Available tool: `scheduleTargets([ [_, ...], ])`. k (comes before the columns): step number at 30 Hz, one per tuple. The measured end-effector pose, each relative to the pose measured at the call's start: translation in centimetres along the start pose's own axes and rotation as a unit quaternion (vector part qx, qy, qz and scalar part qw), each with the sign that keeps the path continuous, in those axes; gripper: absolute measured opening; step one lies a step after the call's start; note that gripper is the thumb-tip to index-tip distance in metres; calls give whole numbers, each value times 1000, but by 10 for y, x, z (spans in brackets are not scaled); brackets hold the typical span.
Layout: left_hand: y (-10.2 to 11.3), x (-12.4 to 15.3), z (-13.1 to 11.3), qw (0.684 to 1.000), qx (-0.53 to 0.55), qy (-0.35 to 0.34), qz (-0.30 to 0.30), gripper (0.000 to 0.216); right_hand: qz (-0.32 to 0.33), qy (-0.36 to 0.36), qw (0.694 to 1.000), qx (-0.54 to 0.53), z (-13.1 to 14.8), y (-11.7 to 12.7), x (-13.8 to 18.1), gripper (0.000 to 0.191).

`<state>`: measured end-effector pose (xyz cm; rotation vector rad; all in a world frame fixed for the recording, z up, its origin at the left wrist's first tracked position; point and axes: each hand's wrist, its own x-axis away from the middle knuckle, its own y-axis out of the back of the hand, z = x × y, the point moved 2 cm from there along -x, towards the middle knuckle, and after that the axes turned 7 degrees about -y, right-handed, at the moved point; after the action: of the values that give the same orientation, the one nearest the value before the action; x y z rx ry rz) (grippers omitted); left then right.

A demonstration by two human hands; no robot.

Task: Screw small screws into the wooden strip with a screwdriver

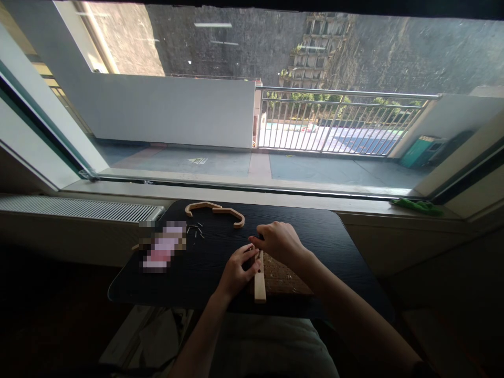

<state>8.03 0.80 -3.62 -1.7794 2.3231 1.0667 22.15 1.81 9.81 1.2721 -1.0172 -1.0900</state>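
Near the table's (311,218) front edge, our left hand (235,270) gripped a wooden bar (260,287); we couldn't tell our right hand's (279,240) hold.

The far end of the wooden strip (260,290) is covered by the left hand (237,270) and the right hand (280,240); what is pinched in the right fingers cannot be made out. The brown board (280,277) is partly hidden by the right forearm (334,283). The pinkish item (163,247) is blurred into blocks. The metal fasteners (192,226) are too small to be identified. Both forearms are cut off below.
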Motion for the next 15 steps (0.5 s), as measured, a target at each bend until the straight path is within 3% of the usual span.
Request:
scheduleTargets([
  [4, 0, -1, -1, 1000, 3, -2, 6, 26, -4, -6, 1000, -16, 3, 3, 5, 40],
  [10, 0, -1, -2, 1000, 8, 0, 9, 24, 6, 20, 999, -31, 1, 5, 10, 18],
  [15, -1, 0, 0, 1000, 8, 7, 5, 26, 33, 36, 997, -59, -3, 4, 12, 17],
])
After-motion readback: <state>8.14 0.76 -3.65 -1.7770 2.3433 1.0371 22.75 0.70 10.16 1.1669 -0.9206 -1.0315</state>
